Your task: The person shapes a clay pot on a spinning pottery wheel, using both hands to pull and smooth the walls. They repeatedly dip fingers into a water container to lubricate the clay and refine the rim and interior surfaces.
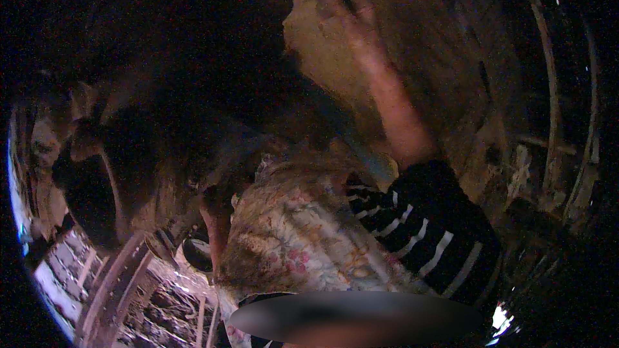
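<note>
My right arm, in a black sleeve with white stripes (412, 238), reaches up and away. At its end my right hand (338, 8) lies against a large tan, rounded surface (412, 32), whose kind I cannot make out. A dark patch shows by the fingers, and blur hides how they are bent. At the lower left, what looks like my left hand (216, 203) is mostly in shadow, its fingers hidden. Close to that wrist is a round vessel (196, 252) with a pale rim. A flower-patterned cloth (303, 232), stained brown, covers my front between the arms.
Wooden rails (116, 283) run along the lower left, with straw-like litter (174, 309) beyond them. Thin upright poles (548, 77) stand at the right. A big dark shape (97, 180) fills the left side. Deep shadow hides much else.
</note>
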